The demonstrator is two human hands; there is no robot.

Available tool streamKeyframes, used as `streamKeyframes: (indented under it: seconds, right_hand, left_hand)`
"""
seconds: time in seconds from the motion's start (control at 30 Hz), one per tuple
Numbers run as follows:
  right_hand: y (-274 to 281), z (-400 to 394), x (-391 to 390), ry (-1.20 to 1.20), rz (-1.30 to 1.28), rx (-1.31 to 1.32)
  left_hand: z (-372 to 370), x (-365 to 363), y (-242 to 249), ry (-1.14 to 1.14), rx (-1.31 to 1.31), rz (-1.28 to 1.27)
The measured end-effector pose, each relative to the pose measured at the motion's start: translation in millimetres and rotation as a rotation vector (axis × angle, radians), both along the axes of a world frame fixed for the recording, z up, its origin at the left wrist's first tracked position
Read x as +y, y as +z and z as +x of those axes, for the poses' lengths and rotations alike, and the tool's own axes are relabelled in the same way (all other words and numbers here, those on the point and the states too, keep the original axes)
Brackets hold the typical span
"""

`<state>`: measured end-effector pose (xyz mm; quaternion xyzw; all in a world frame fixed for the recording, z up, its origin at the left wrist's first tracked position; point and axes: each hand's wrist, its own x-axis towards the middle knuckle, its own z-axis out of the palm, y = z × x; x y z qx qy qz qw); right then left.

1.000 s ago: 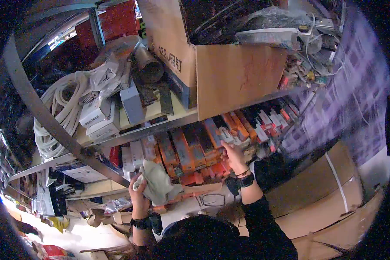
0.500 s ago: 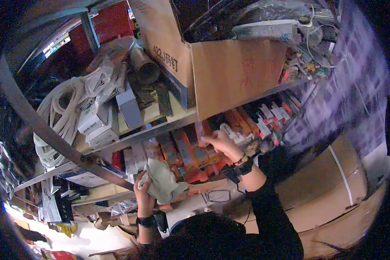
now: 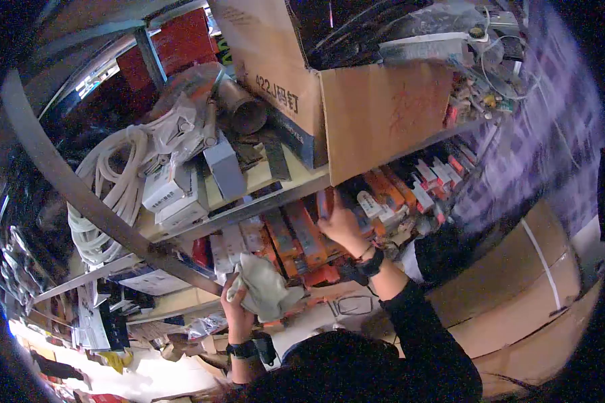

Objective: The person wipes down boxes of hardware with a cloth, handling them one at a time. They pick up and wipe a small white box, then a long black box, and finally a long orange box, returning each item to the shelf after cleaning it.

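Note:
A pale greenish-white cloth (image 3: 265, 285) hangs bunched from my left hand (image 3: 237, 309), which is closed on it in front of the lower shelf. My right hand (image 3: 343, 228) reaches under the upper shelf's edge, its fingers closed around the end of a narrow orange-red box (image 3: 325, 203). Beside it stands a row of orange boxes (image 3: 307, 235), packed side by side. White-ended boxes (image 3: 423, 195) continue the row to the right. The far end of the held box is hidden in shadow.
Above my hands runs the upper shelf's edge (image 3: 269, 205), carrying a large open carton (image 3: 383, 121), a coil of white hose (image 3: 107, 195) and small white boxes (image 3: 175, 195). A curved metal post (image 3: 107, 208) crosses at left. Large cartons (image 3: 511, 302) stand at lower right.
The whole view has shifted, so the shelves appear farther right. Against the shelf, my right hand and the orange-red box have moved slightly left. My left hand still holds the cloth.

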<state>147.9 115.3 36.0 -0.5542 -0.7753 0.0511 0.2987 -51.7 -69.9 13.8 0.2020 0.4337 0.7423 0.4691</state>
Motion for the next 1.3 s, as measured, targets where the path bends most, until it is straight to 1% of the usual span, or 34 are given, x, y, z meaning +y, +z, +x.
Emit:
streamKeyframes:
  seconds: [0.03, 0.1, 0.13, 0.17, 0.2, 0.27, 0.3, 0.37, 0.4, 0.43, 0.47, 0.5, 0.53, 0.57, 0.63, 0.7, 0.73, 0.77, 0.8, 0.83, 0.87, 0.93, 0.97, 1.0, 1.07, 1.1, 1.17, 1.2, 1.23, 1.27, 1.3]
  right_hand:
    - [-1.1, 10.0, -3.8, -0.007, 0.000, 0.008]
    - [1.8, 34.2, -19.0, 0.261, -0.712, 0.951]
    - [12.7, 42.5, -37.2, 0.261, -0.732, 1.069]
    - [17.2, 49.2, -56.4, 0.257, -0.752, 1.186]
    - [5.2, 53.0, -66.7, 0.246, -0.740, 1.203]
    - [-27.3, 59.4, -89.7, 0.228, -0.684, 1.328]
    - [-46.8, 62.2, -101.0, 0.207, -0.675, 1.338]
    - [-75.7, 68.5, -119.2, 0.448, 0.001, 0.598]
    - [-80.8, 73.4, -127.7, 0.425, -0.005, 0.600]
    - [-82.8, 76.3, -136.6, 0.364, -0.261, 0.767]
    - [-82.4, 76.7, -143.0, 0.301, -0.512, 0.931]
    - [-34.0, 69.5, -156.3, 0.137, -0.906, 1.376]
    - [-33.2, 70.1, -162.2, 0.128, -0.895, 1.386]
    - [-35.3, 72.5, -168.5, 0.165, -0.935, 1.389]
    - [-37.1, 72.5, -173.1, 0.191, -0.967, 1.393]
    - [-37.1, 71.1, -174.4, 0.280, -1.071, 1.305]
    - [-44.8, 68.4, -169.0, 0.267, -1.071, 1.311]
    - [-57.4, 63.8, -156.9, 0.357, -0.898, 1.102]
    - [-63.2, 58.2, -148.0, 0.439, -0.727, 0.891]
    - [-39.0, 50.6, -150.9, 0.310, -0.901, 1.103]
    - [-41.6, 48.4, -146.2, 0.306, -0.906, 1.114]
    - [-53.3, 44.3, -133.0, 0.133, -0.794, 1.246]
    - [-53.7, 42.7, -125.5, 0.135, -0.794, 1.255]
    - [-53.2, 41.3, -116.9, 0.154, -0.765, 1.261]
    - [-52.1, 37.9, -109.8, 0.184, -0.735, 1.268]
    - [-51.3, 36.4, -109.8, 0.179, -0.703, 1.266]
    - [-56.9, 31.2, -109.3, 0.184, -0.683, 1.264]
    - [-64.3, 28.6, -108.5, 0.187, -0.652, 1.363]
    - [-67.3, 27.9, -109.3, 0.189, -0.620, 1.461]
    - [-67.8, 30.8, -111.7, 0.197, -0.630, 1.458]
    - [-66.0, 35.5, -115.1, 0.173, -0.843, 1.466]
  left_hand:
    - [-9.4, 1.6, -12.9, -0.050, 0.011, 0.028]
    - [-8.0, 2.8, -5.5, -0.070, -0.002, 0.077]
    - [-5.5, 5.8, -1.2, -0.083, -0.029, 0.123]
    - [-5.2, 8.3, 1.4, -0.112, -0.063, 0.103]
    - [-4.9, 12.6, 1.8, -0.131, -0.053, 0.101]
    - [-3.2, 20.5, -1.2, -0.104, 0.129, 0.019]
    - [-2.9, 27.2, -2.6, -0.148, -0.041, 0.034]
    - [7.2, 36.5, 7.8, -0.158, -0.042, 0.041]
    - [10.4, 36.9, 9.9, -0.144, -0.040, 0.051]
    - [6.0, 41.0, 2.4, -0.208, -0.041, 0.094]
    - [4.5, 43.6, -5.2, -0.225, -0.039, 0.088]
    - [2.1, 46.2, -12.0, -0.217, 0.154, 0.101]
    - [0.5, 48.4, -13.9, -0.206, 0.348, 0.117]
    - [-1.1, 51.2, -14.1, -0.220, 0.351, 0.120]
    - [-1.3, 55.5, -12.8, -0.279, 0.014, 0.094]
    - [-2.0, 55.7, -12.0, -0.307, -0.002, 0.090]
    - [-3.2, 54.8, -13.2, -0.323, -0.013, 0.086]
    - [-4.9, 54.4, -16.4, -0.330, -0.015, 0.077]
    - [-7.4, 53.7, -20.3, -0.309, 0.223, 0.114]
    - [-10.3, 51.7, -22.3, -0.288, 0.463, 0.151]
    - [-10.6, 49.7, -20.8, -0.294, 0.470, 0.141]
    - [-5.5, 47.7, -9.8, -0.282, 0.142, 0.096]
    - [-4.5, 45.0, 0.0, -0.337, 0.086, 0.109]
    - [-4.6, 44.3, 0.5, -0.338, 0.095, 0.112]
    - [-4.7, 42.4, -0.2, -0.341, 0.026, 0.137]
    - [-7.7, 44.5, -8.0, -0.315, 0.121, 0.138]
    - [-6.3, 46.7, -10.9, -0.275, 0.144, 0.188]
    - [-1.9, 47.2, -10.7, -0.243, 0.158, 0.237]
    - [7.7, 44.5, 1.6, -0.264, 0.090, 0.228]
    - [12.0, 46.4, 3.5, -0.252, 0.091, 0.227]
    - [16.4, 47.9, 4.8, -0.221, 0.063, 0.256]
